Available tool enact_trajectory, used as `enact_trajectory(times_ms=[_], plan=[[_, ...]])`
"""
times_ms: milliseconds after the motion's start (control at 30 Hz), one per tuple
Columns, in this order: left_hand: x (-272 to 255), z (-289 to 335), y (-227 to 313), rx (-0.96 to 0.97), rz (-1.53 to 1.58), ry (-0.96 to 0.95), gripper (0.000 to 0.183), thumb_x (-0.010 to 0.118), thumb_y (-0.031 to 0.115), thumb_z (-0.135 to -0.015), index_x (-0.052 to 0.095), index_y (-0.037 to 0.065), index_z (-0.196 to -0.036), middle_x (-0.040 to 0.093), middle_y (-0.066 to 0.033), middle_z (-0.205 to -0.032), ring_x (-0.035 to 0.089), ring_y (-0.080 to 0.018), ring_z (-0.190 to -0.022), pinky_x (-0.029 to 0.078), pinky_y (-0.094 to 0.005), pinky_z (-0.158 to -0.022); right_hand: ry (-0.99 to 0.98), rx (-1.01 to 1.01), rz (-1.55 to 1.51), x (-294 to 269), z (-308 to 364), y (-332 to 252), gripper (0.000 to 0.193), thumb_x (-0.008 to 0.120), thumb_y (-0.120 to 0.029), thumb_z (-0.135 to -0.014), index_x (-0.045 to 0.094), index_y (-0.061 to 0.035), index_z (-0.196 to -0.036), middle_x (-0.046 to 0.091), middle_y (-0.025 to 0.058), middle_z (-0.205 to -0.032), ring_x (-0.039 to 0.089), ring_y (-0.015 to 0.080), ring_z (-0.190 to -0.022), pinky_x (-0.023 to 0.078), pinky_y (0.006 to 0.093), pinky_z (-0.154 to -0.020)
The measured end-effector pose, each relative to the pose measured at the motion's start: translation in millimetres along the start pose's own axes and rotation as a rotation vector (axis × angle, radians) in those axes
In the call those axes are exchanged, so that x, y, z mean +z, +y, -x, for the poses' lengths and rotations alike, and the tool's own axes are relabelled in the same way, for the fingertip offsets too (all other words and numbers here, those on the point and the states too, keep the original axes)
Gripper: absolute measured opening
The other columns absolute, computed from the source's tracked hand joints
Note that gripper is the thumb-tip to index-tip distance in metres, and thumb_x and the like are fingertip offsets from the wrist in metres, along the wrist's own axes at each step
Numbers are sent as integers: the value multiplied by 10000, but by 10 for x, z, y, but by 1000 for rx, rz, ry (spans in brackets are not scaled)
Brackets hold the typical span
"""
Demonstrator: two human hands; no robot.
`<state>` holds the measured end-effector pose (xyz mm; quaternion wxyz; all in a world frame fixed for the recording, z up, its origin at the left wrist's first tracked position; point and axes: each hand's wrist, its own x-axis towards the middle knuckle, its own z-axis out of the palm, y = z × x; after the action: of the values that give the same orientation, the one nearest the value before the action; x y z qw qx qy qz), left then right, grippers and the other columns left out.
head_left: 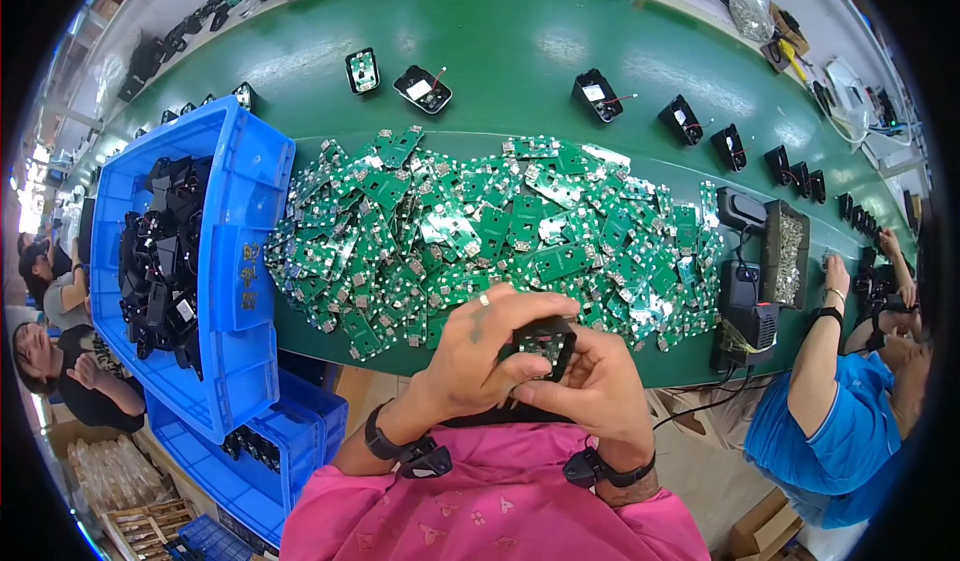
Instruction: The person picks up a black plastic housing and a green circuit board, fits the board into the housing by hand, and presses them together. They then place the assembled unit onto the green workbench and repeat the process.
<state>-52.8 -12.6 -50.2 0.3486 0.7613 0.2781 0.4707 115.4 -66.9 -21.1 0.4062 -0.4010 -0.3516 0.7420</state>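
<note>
Close to my body, at the table's near edge, both hands hold one black plastic housing (558, 345) with a circuit board partly visible inside it. My left hand (485, 346) wraps over its top and left side, fingers curled and thumb pressed near the opening. From the right, my right hand (598, 386) grips the housing with bent fingers, its thumb at the lower edge. Just beyond them spreads a wide heap of green circuit boards (525, 223). Some of the housing's inside is hidden by my fingers.
A blue crate (232, 291) of black housings (165, 261) stands at the left. Open housings (598, 96) sit along the green table (480, 41). To the right are a black powered device (750, 311) and a tray of small metal parts (788, 256). A co-worker in blue (840, 411) works beside me.
</note>
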Motion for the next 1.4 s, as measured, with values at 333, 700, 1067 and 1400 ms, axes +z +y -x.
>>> enact_trajectory(times_ms=[333,700,1067,1400], plan=[[136,105,-9,-143,74,42,533,367,420,-1050,633,-31,-1147,678,-179,-1011,677,-292,-887,530,-361,-777,26,70,-92,-77,-85,288,205,688,37,-862,617,70,-1052,693,80,-888,686,132,-779,577,267,-697],[72,55,-97,-809,496,128,776,153,636,-1004,617,14,-990,593,-23,-792,529,-84,-679,425,-238,-632,-129,102,-14,-31,-68,35,364,582,-190,-958,610,164,-1035,693,222,-786,676,233,-576,566,301,-530],[57,22,-57,-793,381,-14,715,210,514,-1009,660,0,-799,583,-52,-752,524,-145,-699,404,-287,-674,-132,164,-256,-60,-42,9,436,450,-254,-1045,661,113,-939,674,168,-678,609,164,-461,504,251,-440],[-304,-74,169,-693,363,-82,357,617,156,-929,564,39,-1263,580,-54,-1135,568,-107,-1015,486,-264,-813,82,53,-133,-20,-115,130,234,539,-131,-963,581,98,-995,685,209,-776,649,193,-559,535,301,-502]])
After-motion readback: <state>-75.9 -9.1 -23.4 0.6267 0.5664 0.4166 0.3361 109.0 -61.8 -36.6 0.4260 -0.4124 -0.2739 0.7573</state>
